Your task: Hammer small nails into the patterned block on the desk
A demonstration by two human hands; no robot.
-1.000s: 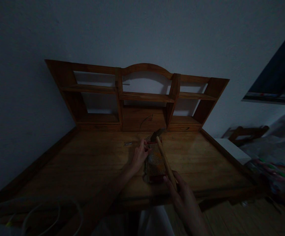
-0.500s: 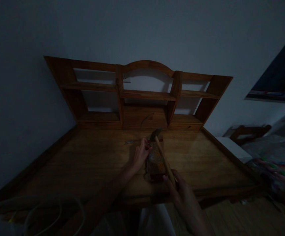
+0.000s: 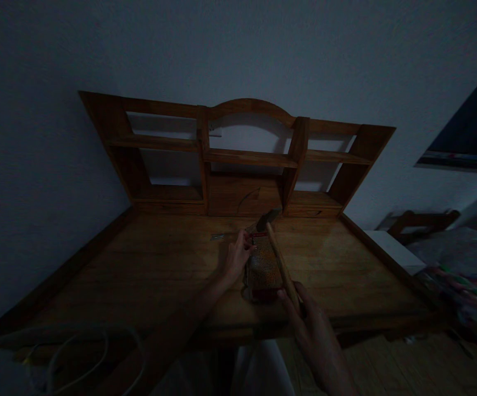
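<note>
A hammer with a wooden handle and dark metal head is in my right hand, whose fingers wrap round the lower handle. Its head is over the far end of a brown, speckled block-like object with dark red ends, lying on the wooden desk. My left hand rests at that object's upper left edge, fingertips pinched together; what they hold is too small and dark to tell. A few thin metal pieces, perhaps nails, lie left of the object.
A wooden shelf unit stands along the desk's back, against the wall. Pale cables loop at the lower left. At the right are a white surface, a wooden chair back and a heap of bags.
The hammer head has moved a little right and away from my left fingertips, and my right hand has shifted slightly right. The whole view has shifted slightly.
</note>
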